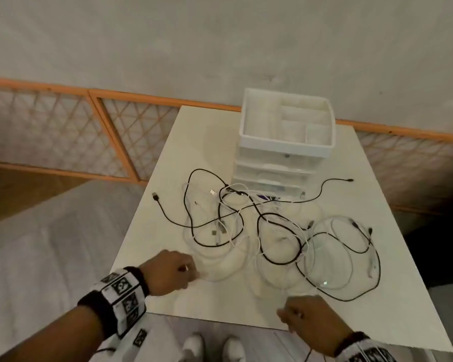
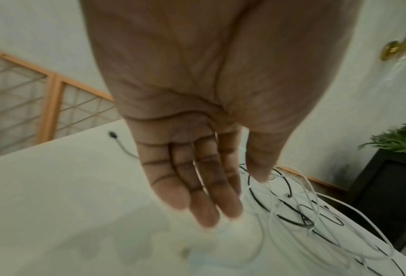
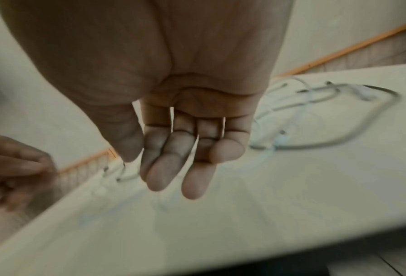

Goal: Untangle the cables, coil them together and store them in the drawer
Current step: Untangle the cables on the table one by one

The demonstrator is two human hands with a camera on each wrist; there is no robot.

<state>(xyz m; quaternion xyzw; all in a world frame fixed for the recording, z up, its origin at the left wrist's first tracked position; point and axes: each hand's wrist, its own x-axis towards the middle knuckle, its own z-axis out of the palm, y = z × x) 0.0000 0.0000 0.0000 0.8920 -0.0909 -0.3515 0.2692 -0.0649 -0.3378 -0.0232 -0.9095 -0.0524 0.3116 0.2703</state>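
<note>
A tangle of black and white cables (image 1: 259, 231) sprawls across the middle of the white table (image 1: 220, 304). Behind it stands a clear drawer unit (image 1: 272, 176), drawers closed, with a white divided tray (image 1: 285, 145) on top. My left hand (image 1: 191, 273) hovers at the tangle's near-left edge, next to a white loop. In the left wrist view the left hand (image 2: 220, 211) has straight fingers and holds nothing, with cables (image 2: 291, 214) just beyond. My right hand (image 1: 285, 313) is near the table's front edge. Its fingers (image 3: 164, 179) hang relaxed and empty, with cables (image 3: 315, 112) beyond.
An orange-framed lattice fence (image 1: 115, 131) runs behind the table along the wall. A grey padded surface (image 1: 50, 244) lies to the left. White shoes (image 1: 212, 346) show below the table's front edge. A plant on a dark cabinet (image 2: 397, 142) stands to the right.
</note>
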